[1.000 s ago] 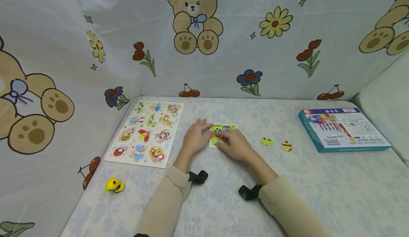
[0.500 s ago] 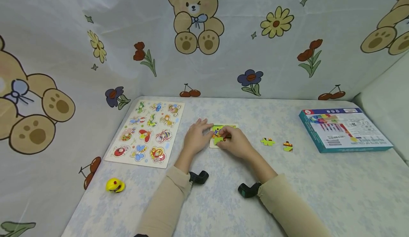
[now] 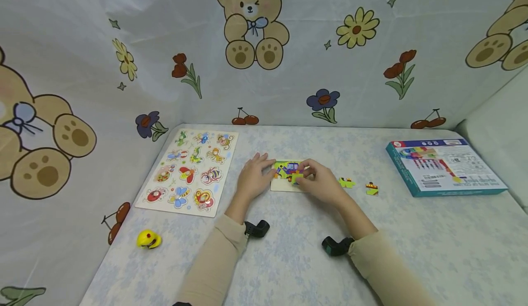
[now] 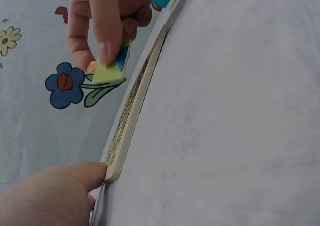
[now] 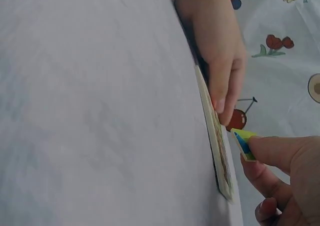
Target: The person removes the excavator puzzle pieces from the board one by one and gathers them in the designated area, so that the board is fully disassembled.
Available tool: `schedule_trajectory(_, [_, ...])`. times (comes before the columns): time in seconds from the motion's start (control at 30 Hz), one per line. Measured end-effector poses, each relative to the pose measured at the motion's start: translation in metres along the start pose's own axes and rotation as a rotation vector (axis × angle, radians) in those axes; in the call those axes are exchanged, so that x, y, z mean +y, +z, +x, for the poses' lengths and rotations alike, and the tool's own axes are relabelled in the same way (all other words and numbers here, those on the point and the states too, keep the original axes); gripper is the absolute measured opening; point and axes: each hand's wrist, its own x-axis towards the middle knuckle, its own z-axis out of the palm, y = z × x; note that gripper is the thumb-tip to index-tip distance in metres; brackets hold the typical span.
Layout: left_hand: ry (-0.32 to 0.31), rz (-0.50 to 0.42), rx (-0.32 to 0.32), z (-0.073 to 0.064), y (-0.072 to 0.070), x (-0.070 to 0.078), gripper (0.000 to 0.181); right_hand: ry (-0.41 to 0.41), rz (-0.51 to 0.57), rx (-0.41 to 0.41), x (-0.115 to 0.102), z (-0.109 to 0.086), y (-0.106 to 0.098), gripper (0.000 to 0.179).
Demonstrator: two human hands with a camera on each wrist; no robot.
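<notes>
Bear cloth [image 3: 156, 13] hangs behind the pale table [image 3: 284, 260], and the box [image 3: 447, 166] has print too blurry to read. The left hand [image 3: 253, 177] rests straight fingers on the puzzle board [image 3: 286, 186]. The right hand [image 3: 321, 181] pinches a green piece [image 4: 109, 74] just above the board, further right than before.

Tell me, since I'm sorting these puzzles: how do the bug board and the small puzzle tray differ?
The bug board is larger than the puzzle tray. Rows of bug pictures cover the bug board, while the puzzle tray shows a bare near strip. The left hand touches the puzzle tray; neither hand touches the bug board. Both lie on the table.
</notes>
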Motion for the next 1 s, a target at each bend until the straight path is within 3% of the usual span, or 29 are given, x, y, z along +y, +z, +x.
schedule_trajectory(0.23, [0.003,-0.007,-0.001,-0.001,-0.001,0.001,0.038,0.079,-0.085,0.041,0.022,-0.008,-0.035,0.025])
schedule_trajectory(0.4, [0.005,-0.004,-0.001,-0.001,0.0,0.001,0.038,0.109,-0.163,0.054,0.035,-0.012,-0.049,0.025])
schedule_trajectory(0.7, [0.005,-0.009,0.001,-0.001,-0.001,0.001,0.038,0.1,-0.245,0.056,0.04,-0.011,-0.05,0.025])
schedule_trajectory(1.0, [0.025,0.023,-0.002,-0.002,-0.001,0.001,0.039,0.081,-0.432,0.101,0.039,-0.009,-0.048,0.027])
